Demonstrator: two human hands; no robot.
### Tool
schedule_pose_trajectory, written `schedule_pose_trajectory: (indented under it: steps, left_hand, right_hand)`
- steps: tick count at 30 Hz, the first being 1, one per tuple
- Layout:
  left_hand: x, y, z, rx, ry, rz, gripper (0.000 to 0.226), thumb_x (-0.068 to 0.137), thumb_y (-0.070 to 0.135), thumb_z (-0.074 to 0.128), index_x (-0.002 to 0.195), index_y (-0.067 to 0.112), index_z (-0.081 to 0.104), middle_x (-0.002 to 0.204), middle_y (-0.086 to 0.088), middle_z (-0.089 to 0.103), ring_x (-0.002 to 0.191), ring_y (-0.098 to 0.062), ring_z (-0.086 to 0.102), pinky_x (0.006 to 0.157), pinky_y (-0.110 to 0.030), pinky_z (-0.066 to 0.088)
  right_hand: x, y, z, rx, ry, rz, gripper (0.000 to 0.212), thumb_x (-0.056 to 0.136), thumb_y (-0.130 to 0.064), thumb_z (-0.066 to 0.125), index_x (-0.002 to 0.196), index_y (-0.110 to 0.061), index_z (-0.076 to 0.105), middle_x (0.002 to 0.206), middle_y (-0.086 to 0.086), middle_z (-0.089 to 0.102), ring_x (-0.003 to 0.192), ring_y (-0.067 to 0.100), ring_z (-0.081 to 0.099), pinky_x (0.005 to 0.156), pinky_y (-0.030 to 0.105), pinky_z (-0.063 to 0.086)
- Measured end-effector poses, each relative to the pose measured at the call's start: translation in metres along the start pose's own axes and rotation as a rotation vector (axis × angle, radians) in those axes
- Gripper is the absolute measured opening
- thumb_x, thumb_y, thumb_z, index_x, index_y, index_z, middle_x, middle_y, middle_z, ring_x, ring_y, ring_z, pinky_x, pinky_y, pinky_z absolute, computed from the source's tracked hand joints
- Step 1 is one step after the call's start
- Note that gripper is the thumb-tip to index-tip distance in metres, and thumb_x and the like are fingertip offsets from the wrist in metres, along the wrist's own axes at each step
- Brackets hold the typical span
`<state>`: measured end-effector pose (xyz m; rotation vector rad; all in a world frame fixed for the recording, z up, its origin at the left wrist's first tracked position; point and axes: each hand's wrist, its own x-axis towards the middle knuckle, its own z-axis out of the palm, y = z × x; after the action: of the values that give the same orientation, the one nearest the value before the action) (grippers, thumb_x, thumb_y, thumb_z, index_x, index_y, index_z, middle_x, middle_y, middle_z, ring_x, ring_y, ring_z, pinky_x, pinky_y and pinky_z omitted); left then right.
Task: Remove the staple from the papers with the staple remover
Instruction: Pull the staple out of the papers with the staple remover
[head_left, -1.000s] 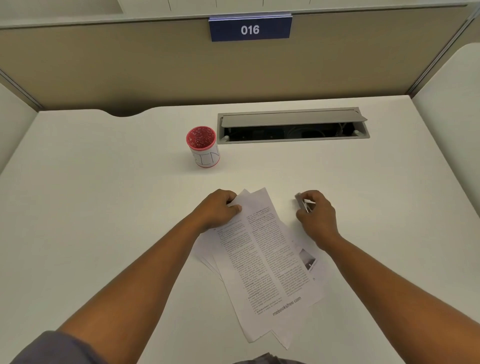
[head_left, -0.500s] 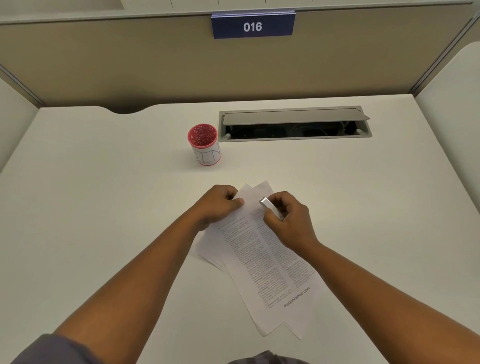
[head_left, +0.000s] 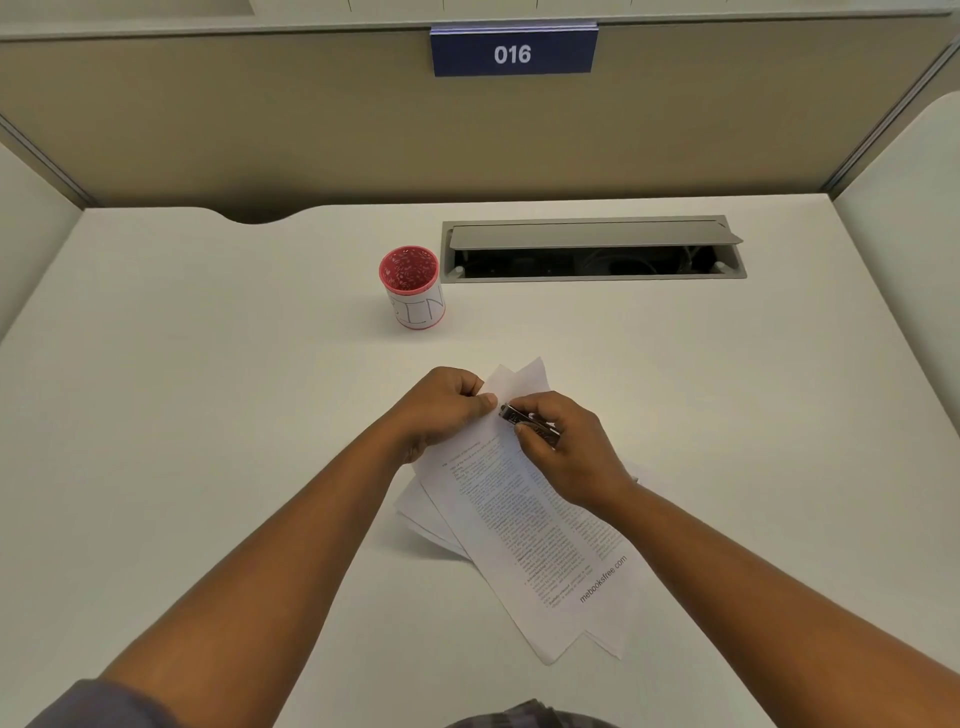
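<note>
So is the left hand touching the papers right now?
Touching. The head view shows the left hand pinching the papers at their top corner.

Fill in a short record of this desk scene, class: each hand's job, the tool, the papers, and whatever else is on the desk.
left hand: pinches the papers' top corner
right hand: grip closed on the staple remover
staple remover: metal, tip at the corner beside the left thumb
papers: printed sheets, fanned, flat on the desk
staple: too small to see
cup: red-rimmed, upright, behind the papers
cable hatch: lid open
</note>
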<state>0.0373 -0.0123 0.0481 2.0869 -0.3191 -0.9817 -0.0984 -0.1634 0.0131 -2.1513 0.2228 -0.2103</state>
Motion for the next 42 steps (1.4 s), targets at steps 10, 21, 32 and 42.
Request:
schedule_pose_trajectory:
  steps: [10, 21, 32, 42]
  left_hand:
    - [-0.001, -0.001, 0.000, -0.018, 0.036, 0.013, 0.025, 0.095, 0.035, 0.069, 0.090, 0.012, 0.077, 0.089, -0.007, 0.077, 0.075, -0.019, 0.071, 0.065, -0.031, 0.054]
    - [-0.006, 0.004, 0.005, -0.002, 0.077, 0.029, 0.027, 0.094, 0.027, 0.069, 0.091, 0.002, 0.075, 0.090, -0.016, 0.075, 0.075, -0.022, 0.067, 0.067, -0.035, 0.051]
    - [-0.007, 0.000, 0.012, -0.050, 0.096, -0.034, 0.040, 0.089, 0.024, 0.073, 0.053, 0.023, 0.053, 0.055, 0.006, 0.055, 0.053, -0.012, 0.052, 0.056, -0.028, 0.041]
    - [-0.010, -0.002, 0.004, -0.275, 0.028, -0.096, 0.022, 0.081, 0.026, 0.078, 0.066, 0.018, 0.063, 0.070, -0.004, 0.064, 0.071, -0.022, 0.060, 0.070, -0.037, 0.049]
  right_hand:
    - [0.002, -0.001, -0.003, 0.012, -0.007, 0.003, 0.027, 0.095, -0.013, 0.066, 0.119, -0.022, 0.071, 0.108, -0.018, 0.067, 0.101, -0.010, 0.060, 0.084, 0.007, 0.047]
    - [0.003, -0.005, -0.004, 0.087, -0.029, 0.124, 0.018, 0.094, -0.020, 0.070, 0.110, -0.027, 0.074, 0.099, -0.021, 0.071, 0.093, -0.003, 0.065, 0.074, 0.006, 0.047]
    - [-0.001, -0.011, -0.007, -0.246, -0.064, -0.230, 0.016, 0.094, -0.008, 0.065, 0.106, -0.013, 0.074, 0.098, -0.003, 0.075, 0.084, 0.010, 0.058, 0.078, 0.016, 0.039]
    - [-0.002, -0.010, -0.009, -0.216, 0.022, -0.320, 0.020, 0.093, -0.008, 0.066, 0.111, -0.011, 0.073, 0.104, -0.001, 0.076, 0.090, 0.014, 0.062, 0.083, 0.030, 0.051]
